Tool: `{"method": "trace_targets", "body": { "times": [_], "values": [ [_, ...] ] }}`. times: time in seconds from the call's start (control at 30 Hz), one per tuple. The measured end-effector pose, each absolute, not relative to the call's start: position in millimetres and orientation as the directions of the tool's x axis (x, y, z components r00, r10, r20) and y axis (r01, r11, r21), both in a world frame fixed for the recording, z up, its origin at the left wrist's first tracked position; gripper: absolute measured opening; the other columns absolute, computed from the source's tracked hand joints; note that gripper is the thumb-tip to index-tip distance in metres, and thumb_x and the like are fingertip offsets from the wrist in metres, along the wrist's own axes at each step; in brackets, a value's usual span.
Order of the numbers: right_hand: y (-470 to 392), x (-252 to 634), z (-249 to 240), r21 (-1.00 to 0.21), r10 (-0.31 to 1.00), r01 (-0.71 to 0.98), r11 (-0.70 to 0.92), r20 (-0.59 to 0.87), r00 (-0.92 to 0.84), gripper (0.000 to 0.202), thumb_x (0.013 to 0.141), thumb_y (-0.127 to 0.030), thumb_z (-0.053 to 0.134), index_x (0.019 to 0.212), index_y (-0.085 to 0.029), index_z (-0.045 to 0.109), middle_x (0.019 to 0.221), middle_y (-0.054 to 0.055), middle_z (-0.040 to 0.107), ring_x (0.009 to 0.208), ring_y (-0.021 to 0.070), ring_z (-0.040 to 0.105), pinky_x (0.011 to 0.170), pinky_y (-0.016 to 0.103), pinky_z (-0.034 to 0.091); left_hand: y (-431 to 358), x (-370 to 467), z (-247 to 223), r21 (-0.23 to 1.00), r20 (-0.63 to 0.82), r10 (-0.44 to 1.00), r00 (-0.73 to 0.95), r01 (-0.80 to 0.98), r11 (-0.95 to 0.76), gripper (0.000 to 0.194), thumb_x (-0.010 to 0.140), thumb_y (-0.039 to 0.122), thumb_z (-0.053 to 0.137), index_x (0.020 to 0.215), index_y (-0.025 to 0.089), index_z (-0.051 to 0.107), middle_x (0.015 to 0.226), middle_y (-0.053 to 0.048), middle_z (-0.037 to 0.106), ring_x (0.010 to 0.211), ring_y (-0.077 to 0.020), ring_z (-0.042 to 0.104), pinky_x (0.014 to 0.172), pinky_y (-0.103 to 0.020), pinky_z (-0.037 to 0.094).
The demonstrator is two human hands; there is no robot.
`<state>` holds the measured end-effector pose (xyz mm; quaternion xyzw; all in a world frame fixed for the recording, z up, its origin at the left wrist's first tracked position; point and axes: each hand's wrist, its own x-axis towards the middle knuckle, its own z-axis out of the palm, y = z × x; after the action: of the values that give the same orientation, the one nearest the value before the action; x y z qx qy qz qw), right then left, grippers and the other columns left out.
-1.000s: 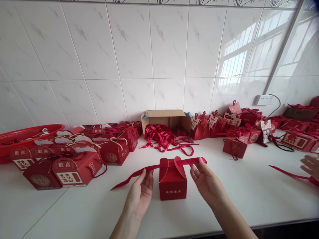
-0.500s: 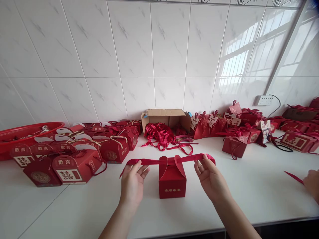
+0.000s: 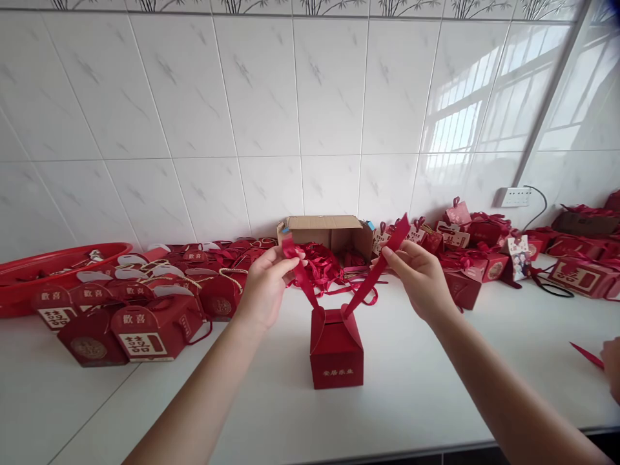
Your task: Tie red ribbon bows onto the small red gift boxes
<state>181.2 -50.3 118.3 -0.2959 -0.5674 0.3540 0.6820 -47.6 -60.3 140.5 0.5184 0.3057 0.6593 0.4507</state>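
A small red gift box with gold lettering stands upright on the white table in front of me. A red ribbon runs through its top flaps, and its two ends rise apart in a V. My left hand pinches one end between thumb and fingers. The other end is pinched by my right hand, with the ribbon's tip sticking up past the fingers. Both hands are above the box and do not touch it.
A cardboard carton of red ribbons lies against the tiled wall. Several red gift boxes and a red basin are at left. More boxes crowd the right, near a socket strip. Another person's hand holds a ribbon at the right edge.
Both hands have lifted the ribbon ends up and away from me, so the ribbon goes from nearly level to a steep V. The box stays in place. My view has tilted up slightly.
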Motion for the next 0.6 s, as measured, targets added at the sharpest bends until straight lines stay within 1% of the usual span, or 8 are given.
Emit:
{"method": "trace_targets", "body": {
  "times": [0.1, 0.17, 0.27, 0.37, 0.47, 0.53, 0.6],
  "values": [
    [-48.4, 176.0, 137.0, -0.814, 0.816, -0.066, 0.577, 0.578, 0.013, 0.024, 0.075, -0.042, 0.067, 0.074, -0.018, 0.065, 0.07, 0.001, 0.066, 0.071, 0.0157, 0.064, 0.066, 0.029, 0.053, -58.3, -41.3, 151.7, 0.882, 0.42, 0.907, 0.014, -0.239, -0.405, 0.011, 0.07, 0.019, 0.065, 0.08, 0.016, 0.067, 0.083, -0.002, 0.066, 0.079, -0.0148, 0.058, 0.076, -0.029, 0.045],
    [-47.6, 172.6, 145.5, -0.798, 0.798, -0.046, 0.601, 0.602, -0.01, 0.024, 0.074, -0.042, 0.067, 0.076, -0.018, 0.066, 0.073, 0.001, 0.066, 0.075, 0.0155, 0.064, 0.067, 0.028, 0.052, -58.0, -36.7, 158.6, 0.885, 0.43, 0.903, 0.024, -0.209, -0.416, 0.011, 0.07, 0.021, 0.066, 0.08, 0.016, 0.068, 0.083, -0.002, 0.066, 0.078, -0.0145, 0.059, 0.077, -0.029, 0.044],
    [-46.9, 168.3, 152.3, -0.776, 0.775, -0.066, 0.627, 0.63, -0.047, 0.023, 0.075, -0.041, 0.067, 0.08, -0.019, 0.067, 0.073, 0.001, 0.066, 0.077, 0.0143, 0.062, 0.069, 0.027, 0.051, -57.7, -30.3, 169.1, 0.886, 0.436, 0.899, 0.038, -0.19, -0.422, 0.014, 0.068, 0.022, 0.067, 0.08, 0.016, 0.07, 0.082, -0.003, 0.067, 0.076, -0.0146, 0.059, 0.075, -0.03, 0.045],
    [-46.5, 166.0, 154.4, -0.792, 0.786, -0.089, 0.604, 0.61, -0.095, 0.025, 0.075, -0.042, 0.065, 0.079, -0.018, 0.067, 0.075, 0.001, 0.066, 0.073, 0.0126, 0.061, 0.068, 0.026, 0.051, -56.7, -26.4, 179.3, 0.868, 0.473, 0.88, 0.039, -0.193, -0.458, 0.015, 0.067, 0.023, 0.069, 0.08, 0.015, 0.071, 0.085, -0.005, 0.068, 0.079, -0.0166, 0.06, 0.074, -0.03, 0.046],
    [-46.5, 165.6, 155.1, -0.807, 0.798, -0.11, 0.581, 0.591, -0.119, 0.025, 0.076, -0.043, 0.065, 0.078, -0.018, 0.067, 0.077, 0.001, 0.066, 0.071, 0.0113, 0.06, 0.067, 0.025, 0.049, -57.1, -26.1, 187.4, 0.853, 0.502, 0.864, 0.043, -0.188, -0.487, 0.018, 0.07, 0.027, 0.068, 0.083, 0.015, 0.072, 0.091, -0.007, 0.069, 0.084, -0.0189, 0.061, 0.072, -0.03, 0.047],
    [-47.0, 165.7, 156.1, -0.81, 0.802, -0.115, 0.575, 0.585, -0.121, 0.024, 0.076, -0.042, 0.065, 0.075, -0.018, 0.067, 0.076, 0.001, 0.066, 0.071, 0.0108, 0.059, 0.067, 0.025, 0.048, -58.6, -27.1, 190.1, 0.856, 0.503, 0.863, 0.049, -0.166, -0.49, 0.021, 0.072, 0.031, 0.067, 0.084, 0.015, 0.072, 0.09, -0.007, 0.07, 0.086, -0.0197, 0.061, 0.074, -0.03, 0.048],
    [-48.1, 165.8, 157.5, -0.81, 0.8, -0.115, 0.575, 0.586, -0.125, 0.024, 0.076, -0.042, 0.065, 0.073, -0.018, 0.067, 0.074, 0.0, 0.065, 0.07, 0.0104, 0.058, 0.067, 0.024, 0.047, -60.4, -28.3, 189.5, 0.861, 0.499, 0.866, 0.035, -0.139, -0.49, 0.021, 0.071, 0.032, 0.069, 0.084, 0.015, 0.072, 0.088, -0.007, 0.07, 0.086, -0.0202, 0.062, 0.077, -0.032, 0.048]
  ]
}}
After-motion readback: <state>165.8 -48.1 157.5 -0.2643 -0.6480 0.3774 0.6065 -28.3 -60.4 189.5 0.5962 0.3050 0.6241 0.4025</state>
